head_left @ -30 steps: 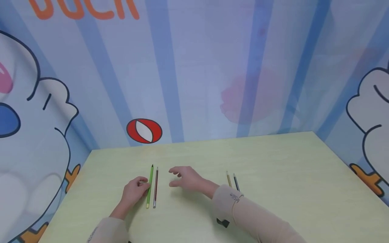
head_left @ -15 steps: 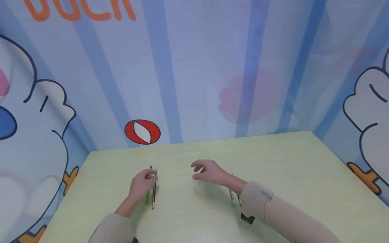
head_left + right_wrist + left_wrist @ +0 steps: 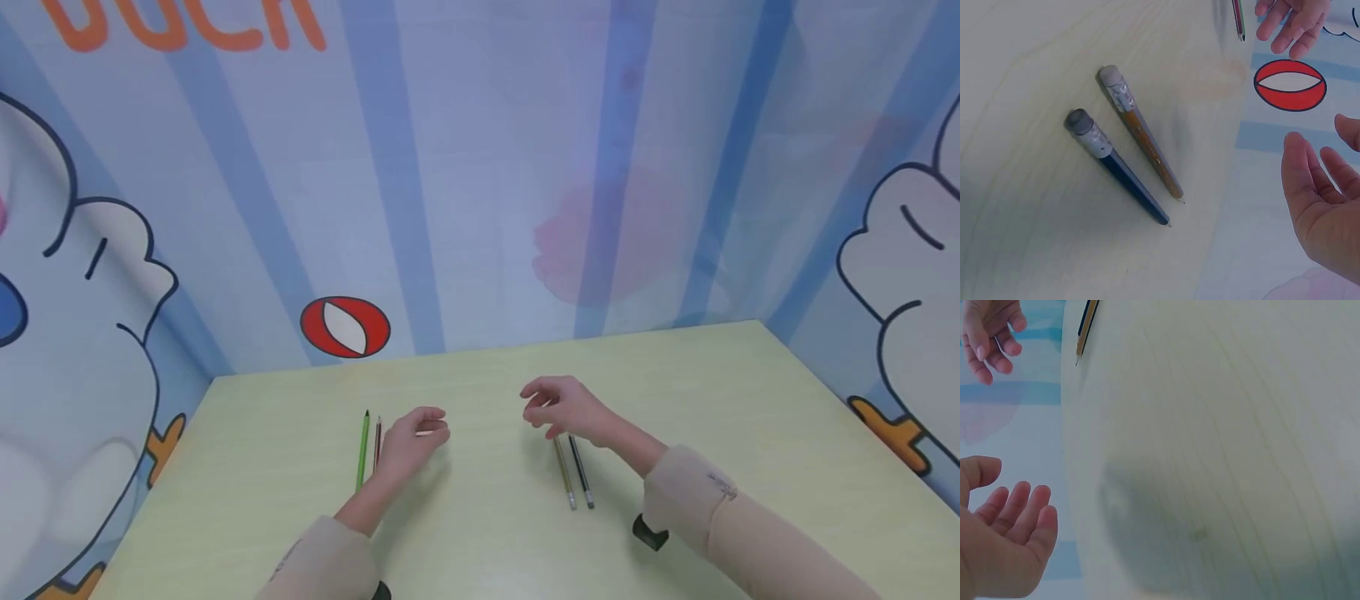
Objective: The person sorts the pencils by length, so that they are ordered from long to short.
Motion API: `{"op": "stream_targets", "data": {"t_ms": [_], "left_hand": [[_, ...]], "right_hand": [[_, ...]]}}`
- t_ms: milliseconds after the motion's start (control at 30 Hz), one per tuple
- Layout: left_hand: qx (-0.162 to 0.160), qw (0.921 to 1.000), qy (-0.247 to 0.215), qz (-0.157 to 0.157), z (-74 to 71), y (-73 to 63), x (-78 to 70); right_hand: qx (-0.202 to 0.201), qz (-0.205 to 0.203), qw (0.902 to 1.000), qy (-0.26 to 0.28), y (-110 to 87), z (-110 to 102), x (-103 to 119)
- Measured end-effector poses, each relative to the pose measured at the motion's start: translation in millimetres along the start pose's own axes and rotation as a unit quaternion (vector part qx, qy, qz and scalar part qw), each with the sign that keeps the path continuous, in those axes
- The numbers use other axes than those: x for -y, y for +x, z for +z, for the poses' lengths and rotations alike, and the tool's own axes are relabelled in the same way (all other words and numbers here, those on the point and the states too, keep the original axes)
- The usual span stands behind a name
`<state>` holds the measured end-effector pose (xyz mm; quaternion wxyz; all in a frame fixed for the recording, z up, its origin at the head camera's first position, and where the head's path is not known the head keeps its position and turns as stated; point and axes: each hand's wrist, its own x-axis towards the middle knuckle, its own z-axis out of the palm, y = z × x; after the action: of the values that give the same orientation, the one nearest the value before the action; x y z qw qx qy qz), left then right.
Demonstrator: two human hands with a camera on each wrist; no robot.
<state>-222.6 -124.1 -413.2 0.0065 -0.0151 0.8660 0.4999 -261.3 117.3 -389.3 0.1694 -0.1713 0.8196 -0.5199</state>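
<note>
My left hand (image 3: 408, 446) hovers over the table just right of a green pencil (image 3: 363, 450) and a dark red pencil (image 3: 378, 437); the forearm and hand hide the red one's lower part. Its fingers are loosely bent, with nothing between them. Farther right, my right hand (image 3: 570, 408) is held above the tips of a yellow-brown pencil (image 3: 1150, 150) and a dark blue pencil (image 3: 1129, 181). Those two lie side by side, eraser ends toward me. In the right wrist view the right hand's fingers are relaxed and hold nothing.
The pale yellow-green table (image 3: 480, 533) carries both pencil pairs, with a wide gap between them. A printed blue-striped backdrop (image 3: 495, 167) with cartoon figures rises behind its far edge. A black wrist strap (image 3: 650, 533) hangs below the right sleeve.
My left hand has moved right, from beside the green pencil across the red one. My right hand has moved right and slightly farther away, over the other pair. The pencils lie as before.
</note>
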Motion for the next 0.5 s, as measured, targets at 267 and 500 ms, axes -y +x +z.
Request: {"op": "stream_targets", "data": {"t_ms": [267,500], "left_hand": [[0.039,0.9983,-0.043,0.010,36.3,1.9,-14.6],[0.075,0.9946,-0.071,0.008,64.4,2.2,-21.2]], "right_hand": [[-0.038,0.031,0.9981,0.038,-9.1,-13.0,-14.1],[-0.069,0.065,0.9946,0.044,-14.4,-18.3,-25.9]]}}
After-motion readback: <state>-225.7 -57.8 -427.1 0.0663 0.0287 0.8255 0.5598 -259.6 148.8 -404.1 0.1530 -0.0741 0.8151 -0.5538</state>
